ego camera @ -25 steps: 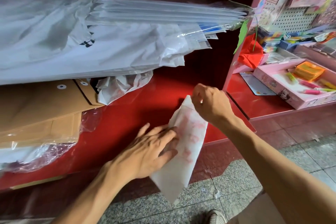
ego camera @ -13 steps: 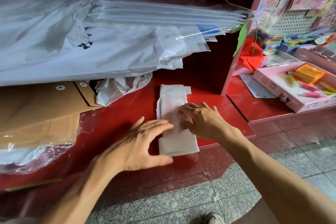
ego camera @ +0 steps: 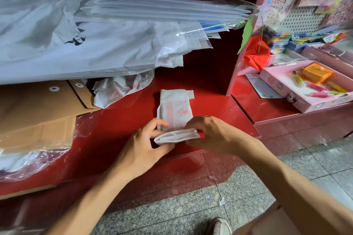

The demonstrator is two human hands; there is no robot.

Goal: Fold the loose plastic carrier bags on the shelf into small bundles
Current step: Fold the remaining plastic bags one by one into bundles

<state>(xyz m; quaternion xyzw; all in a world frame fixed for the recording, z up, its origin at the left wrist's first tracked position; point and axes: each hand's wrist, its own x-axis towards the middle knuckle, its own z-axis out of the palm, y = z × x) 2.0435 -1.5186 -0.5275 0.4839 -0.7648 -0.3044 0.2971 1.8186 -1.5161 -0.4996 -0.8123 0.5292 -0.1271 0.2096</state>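
My red shelf (ego camera: 122, 120) has its only bare stretch in the middle, running from its front edge back toward the dark rear wall; its front right corner ends just beside the pink display rack (ego camera: 246, 74), which walls off that side. On the left, brown envelopes (ego camera: 38, 112) in clear wrap reach close to the front edge, and above them a heap of large white plastic sheets (ego camera: 95, 44) overhangs the back half of the shelf. A crumpled loose bag (ego camera: 118, 89) lies tucked under that heap, near the back, just left of the bare stretch. The carrier bag (ego camera: 174, 112) I am working on lies in that bare stretch as a narrow flattened strip, white and thin with faded red print, running from near the front edge straight back; its far end is squared off with a small tab sticking out to the right. The near end is turned up and doubled over into a flat layered fold whose stacked edges face me. My left hand (ego camera: 145, 145) pinches the left side of that fold, thumb beneath it and fingers curled over the strip. My right hand (ego camera: 212, 133) pinches the right side of it, fingertips bent onto the bag. Both hands sit right at the front edge of the shelf, with my forearms out over the grey speckled floor (ego camera: 172, 213) below. A pink tray (ego camera: 305, 89) of small coloured items stands on the rack's ledge, well apart to the right.
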